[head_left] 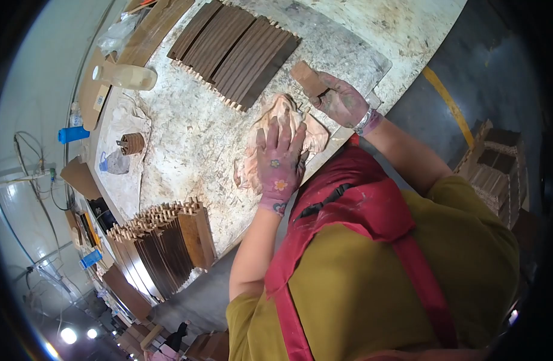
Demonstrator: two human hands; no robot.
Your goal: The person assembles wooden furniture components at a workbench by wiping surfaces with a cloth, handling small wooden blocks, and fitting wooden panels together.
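Observation:
My left hand [279, 157], in a stained floral glove, lies flat on a crumpled pinkish cloth [315, 133], its fingers spread. In my right hand [342, 101], also gloved, is a small brown rectangular block [308, 78], pinched between thumb and fingers and held just off to the right of the cloth. Whether the block is bare wood or wrapped in sandpaper I cannot tell. Beyond both hands lies a row of dark brown wooden slats [234, 51] set side by side, with pale dowels sticking out of their ends.
More doweled boards [162, 249] stand packed at the table's left edge. A clear bottle [126, 77] lies at the far left, near a small brown roll [132, 144] on white sheeting. Stacked wooden pieces [496, 171] sit on the floor at right. The worktable [186, 162] is scuffed and stained.

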